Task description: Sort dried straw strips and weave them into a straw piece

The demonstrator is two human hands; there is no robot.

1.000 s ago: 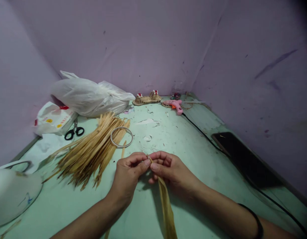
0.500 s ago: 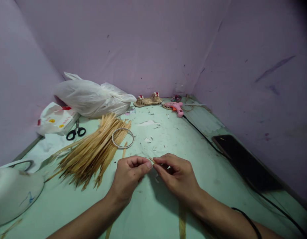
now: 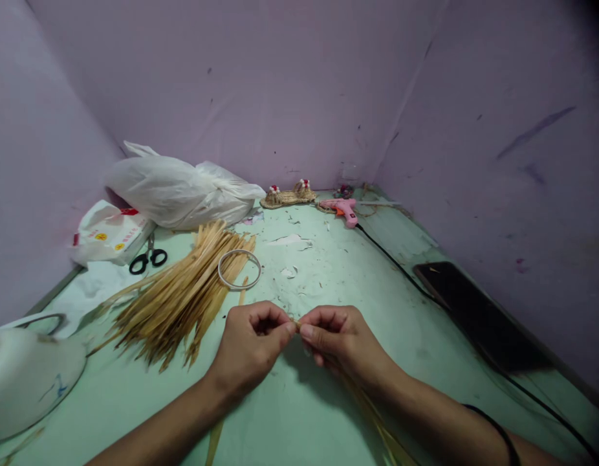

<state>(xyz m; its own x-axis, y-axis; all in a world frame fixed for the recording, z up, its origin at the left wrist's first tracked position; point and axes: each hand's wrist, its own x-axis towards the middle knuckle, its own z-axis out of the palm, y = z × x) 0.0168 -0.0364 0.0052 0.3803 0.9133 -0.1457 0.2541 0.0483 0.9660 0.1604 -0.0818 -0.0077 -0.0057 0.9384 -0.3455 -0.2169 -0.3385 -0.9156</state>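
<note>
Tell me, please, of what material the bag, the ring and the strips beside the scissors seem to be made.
Bag: thin, whitish plastic with a soft sheen, judging by its see-through look and crinkled folds.
Ring: probably metal, smooth and silvery, though painted plastic is possible.
Strips: likely dried leaf or husk, dull tan to brown, with lengthwise creases and frayed ends.

The camera sits on the person's head, at the near side of the pale green painted table (image 3: 387,291), facing forward and down. It looks closely over the bare left hand (image 3: 255,346) and bare right hand (image 3: 341,336), reaching the table's far edge and smooth lilac walls (image 3: 280,84).
</note>
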